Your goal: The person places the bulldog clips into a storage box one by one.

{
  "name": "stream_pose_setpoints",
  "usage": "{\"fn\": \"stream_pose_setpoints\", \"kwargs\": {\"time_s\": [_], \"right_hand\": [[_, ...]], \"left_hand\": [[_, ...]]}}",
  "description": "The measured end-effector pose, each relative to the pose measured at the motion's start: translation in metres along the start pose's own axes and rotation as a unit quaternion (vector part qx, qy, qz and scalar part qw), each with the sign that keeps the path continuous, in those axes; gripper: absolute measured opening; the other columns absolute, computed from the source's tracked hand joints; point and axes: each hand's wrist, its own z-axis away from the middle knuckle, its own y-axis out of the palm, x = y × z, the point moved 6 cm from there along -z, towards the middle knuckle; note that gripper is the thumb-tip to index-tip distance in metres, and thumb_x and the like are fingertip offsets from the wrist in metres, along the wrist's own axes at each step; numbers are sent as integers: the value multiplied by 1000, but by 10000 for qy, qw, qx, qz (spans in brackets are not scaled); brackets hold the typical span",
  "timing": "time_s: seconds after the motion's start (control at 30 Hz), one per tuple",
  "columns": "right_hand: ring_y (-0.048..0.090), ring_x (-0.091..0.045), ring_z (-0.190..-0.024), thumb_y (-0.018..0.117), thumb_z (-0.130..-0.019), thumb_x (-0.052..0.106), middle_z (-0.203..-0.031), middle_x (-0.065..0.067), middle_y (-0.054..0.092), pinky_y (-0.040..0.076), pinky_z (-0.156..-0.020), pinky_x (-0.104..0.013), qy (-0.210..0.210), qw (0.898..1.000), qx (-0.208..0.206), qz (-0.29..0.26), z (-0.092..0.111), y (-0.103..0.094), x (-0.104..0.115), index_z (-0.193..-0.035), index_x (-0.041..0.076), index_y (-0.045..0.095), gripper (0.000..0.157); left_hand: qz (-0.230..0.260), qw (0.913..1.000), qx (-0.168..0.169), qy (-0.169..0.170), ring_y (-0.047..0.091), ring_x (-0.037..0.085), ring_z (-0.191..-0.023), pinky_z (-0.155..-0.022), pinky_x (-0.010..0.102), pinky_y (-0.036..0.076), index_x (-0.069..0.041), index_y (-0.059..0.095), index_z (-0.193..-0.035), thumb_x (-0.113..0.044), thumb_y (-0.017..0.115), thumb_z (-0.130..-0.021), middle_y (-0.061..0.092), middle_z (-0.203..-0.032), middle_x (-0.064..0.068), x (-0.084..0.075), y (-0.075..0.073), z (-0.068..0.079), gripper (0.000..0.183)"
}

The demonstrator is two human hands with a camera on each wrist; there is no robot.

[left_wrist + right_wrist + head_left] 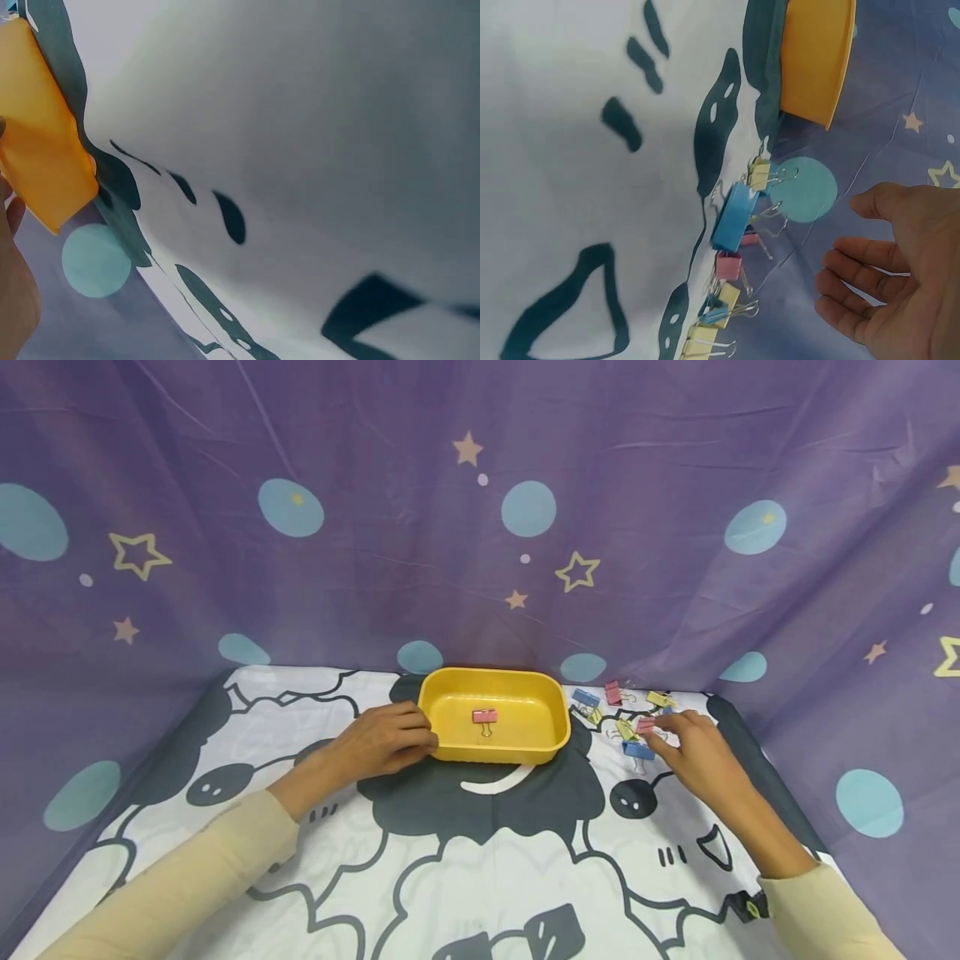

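Observation:
A yellow plastic tray (495, 757) stands near the back of the cloth, with one pink binder clip (484, 717) lying inside. My left hand (386, 739) grips the tray's left end; in the left wrist view its fingers (13, 214) are against the tray, mostly cut off by the frame edge. To the right of the tray lies a loose group of binder clips, among them a blue one (638, 750) and a pink one (646, 725). Over that group is my right hand (697, 752), thumb and fingers apart with nothing between them in the right wrist view.
More blue, pink and yellow clips, such as a blue clip (586, 698) and a pink clip (613, 693), lie close together by the back edge. A purple curtain (375, 568) hangs right behind. The table cloth (480, 868) is white with dark cartoon drawings.

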Motion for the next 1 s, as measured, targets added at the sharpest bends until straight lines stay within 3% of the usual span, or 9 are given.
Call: {"fn": "stream_pose_setpoints", "kwargs": {"time_s": [0.33, 0.53, 0.67, 1.0], "right_hand": [[68, -52, -120, 74, -108, 23, -126, -32, 75, 53, -104, -70, 85, 9999, -67, -13, 5, -4, -14, -130, -11, 76, 40], [68, -53, -120, 73, -108, 23, -126, -33, 75, 52, -105, -70, 105, 9999, -75, -7, 7, -6, -16, -127, -11, 77, 39], [68, -53, -119, 73, -108, 23, -125, -33, 75, 53, -104, -70, 78, 10000, -59, 7, 7, -6, -15, -127, -12, 76, 39], [68, -53, -120, 73, -109, 25, -127, -34, 74, 53, -105, -70, 158, 9999, 44, -18, 7, -4, -15, -128, -12, 76, 42]], "left_hand": [[-63, 9992, -212, -335, 65, 17, -87, -75, 33, 60, -20, 81, -97, -18, 99, -86, 74, -91, -3, -5, 0, -3, 22], [-286, 9988, -182, -353, 64, 18, -84, -73, 33, 58, -19, 81, -96, -19, 98, -88, 72, -90, -3, -10, 2, -6, 19], [-529, 9980, -55, -328, 67, 21, -89, -78, 36, 62, -18, 85, -104, -16, 98, -87, 77, -94, -1, -14, 2, -8, 22], [-679, 9975, 36, -185, 73, 25, -106, -96, 40, 65, -18, 85, -130, 0, 94, -82, 84, -111, 0, -25, 5, 0, 51]]}}
